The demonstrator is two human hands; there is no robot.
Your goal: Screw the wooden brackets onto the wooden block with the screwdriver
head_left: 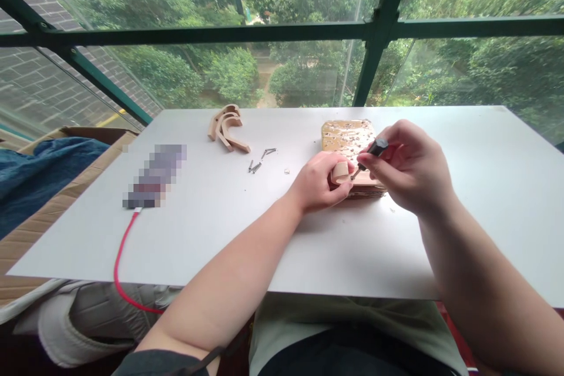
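My left hand [318, 182] is closed around a curved pale wooden hook [340, 173], pressing it against a block [346, 134] with a pitted, shiny tan top. In my right hand [412, 167] is a screwdriver [378, 147], its black handle pinched between thumb and fingers. The shaft slants down to the left, and its tip is at the wooden piece beside my left fingers. Whether the tip sits in a screw is too small to tell. My fingers hide part of the hook and block.
Several similar wooden hooks [230, 128] lie at the back left of the white table [211, 223]. Several loose screws [254, 167] are nearer the middle. A blurred phone-like object [154, 179] with a red cable [118, 261] lies left. A cardboard box [118, 144] with blue cloth stands beyond.
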